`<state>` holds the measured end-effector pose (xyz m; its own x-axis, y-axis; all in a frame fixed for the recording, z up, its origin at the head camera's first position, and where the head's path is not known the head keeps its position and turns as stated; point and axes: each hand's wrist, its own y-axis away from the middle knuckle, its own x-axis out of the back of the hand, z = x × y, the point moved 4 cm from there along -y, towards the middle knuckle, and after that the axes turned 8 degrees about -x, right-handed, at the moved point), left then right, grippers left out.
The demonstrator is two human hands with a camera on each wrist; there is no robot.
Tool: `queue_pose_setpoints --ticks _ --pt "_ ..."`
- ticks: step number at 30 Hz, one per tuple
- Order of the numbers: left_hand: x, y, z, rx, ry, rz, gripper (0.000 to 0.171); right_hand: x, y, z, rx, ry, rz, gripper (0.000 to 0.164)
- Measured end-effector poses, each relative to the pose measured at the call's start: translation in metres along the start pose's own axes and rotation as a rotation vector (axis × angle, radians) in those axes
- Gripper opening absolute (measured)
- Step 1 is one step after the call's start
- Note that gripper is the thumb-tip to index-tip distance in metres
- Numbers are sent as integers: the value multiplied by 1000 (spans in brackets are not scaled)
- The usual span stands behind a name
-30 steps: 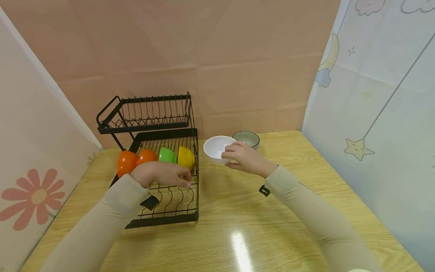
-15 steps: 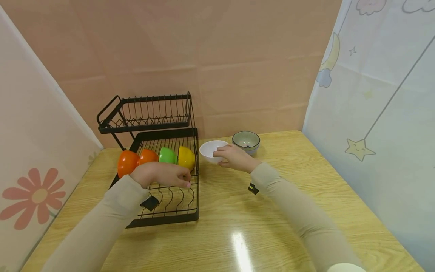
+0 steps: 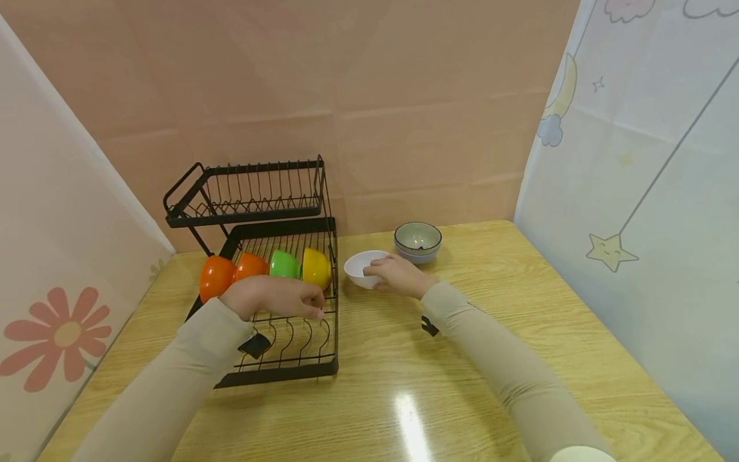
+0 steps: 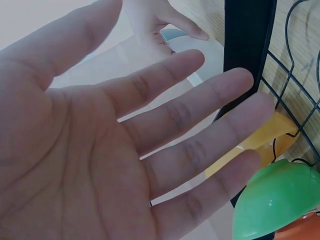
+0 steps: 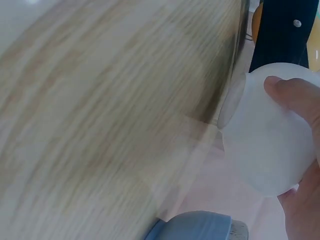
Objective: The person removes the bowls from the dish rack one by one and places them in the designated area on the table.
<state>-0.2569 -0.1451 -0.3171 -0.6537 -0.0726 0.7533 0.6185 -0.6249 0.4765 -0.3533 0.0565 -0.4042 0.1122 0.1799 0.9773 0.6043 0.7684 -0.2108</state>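
My right hand (image 3: 399, 276) pinches a white bowl (image 3: 355, 269) by its rim, just right of the dish rack. In the right wrist view, the thumb presses on the outside of the white bowl (image 5: 265, 135); in the head view, fingers reach inside it. The bowl is close over the wooden table, mouth up and slightly tilted. My left hand (image 3: 274, 296) hovers over the front of the black dish rack (image 3: 288, 369), holding nothing. Its fingers (image 4: 175, 112) are extended and spread in the left wrist view. Beyond it, orange bowls (image 3: 216, 278), a green bowl (image 3: 285, 264) and a yellow bowl (image 3: 316, 268) stand on edge.
Behind the right hand, a grey-green bowl with a dark rim (image 3: 418, 236) sits stacked on a bluish one. The rack's upper tier (image 3: 248, 215) rises at the back left. Wooden table (image 3: 462, 398) extends in front and to the right, with fabric walls around.
The right hand has brought the white bowl leftward, away from the stacked bowls, then lower and a little nearer to me. The left hand has stayed in place.
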Motion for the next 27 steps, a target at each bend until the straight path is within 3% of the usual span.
queue_pose_setpoints --ticks 10,27 --pt "-1 0 1 -9 6 -7 38 -11 1 2 6 27 -22 36" --pt "-1 0 2 -2 8 -7 38 -13 4 10 28 20 -23 34"
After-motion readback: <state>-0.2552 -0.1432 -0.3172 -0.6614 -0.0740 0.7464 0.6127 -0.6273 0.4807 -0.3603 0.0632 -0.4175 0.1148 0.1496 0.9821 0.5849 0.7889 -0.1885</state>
